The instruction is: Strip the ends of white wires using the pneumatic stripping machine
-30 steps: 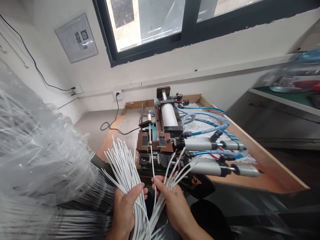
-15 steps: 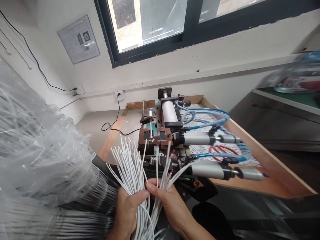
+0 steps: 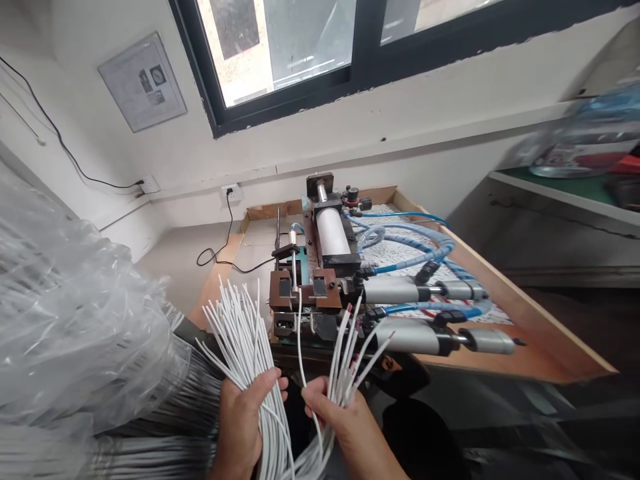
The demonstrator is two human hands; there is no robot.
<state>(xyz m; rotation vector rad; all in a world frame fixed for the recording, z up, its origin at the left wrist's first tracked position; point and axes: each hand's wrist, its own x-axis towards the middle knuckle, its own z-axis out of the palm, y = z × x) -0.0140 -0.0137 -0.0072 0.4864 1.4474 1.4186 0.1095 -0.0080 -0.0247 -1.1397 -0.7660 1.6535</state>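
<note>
My left hand (image 3: 245, 413) is wrapped round a thick bundle of white cables (image 3: 240, 333), their cut ends fanned upward. In my right hand (image 3: 335, 413) is a smaller group of white cables (image 3: 345, 353), several showing reddish tips where the outer jacket is gone. Between that hand's thumb and forefinger a single white cable (image 3: 301, 333) stands up, apart from both groups. Its tip reaches the brown jaw blocks (image 3: 327, 288) of a pneumatic machine (image 3: 333, 233); whether it touches them I cannot tell. Lower down, the cables from both hands run together out of view.
Plastic-wrapped cable bundles (image 3: 85, 313) crowd the left side. The machine's silver cylinders (image 3: 410, 335) and blue air hoses (image 3: 425, 257) extend right inside a wooden-edged tray (image 3: 530, 307). A black power cord (image 3: 230, 220) runs to a wall socket. A shelf (image 3: 565, 193) juts out at right.
My hands have moved apart. The single cable now stands alone in my right fingers, with its tip up at the jaws. The right-hand group has spread, and the view has shifted slightly.
</note>
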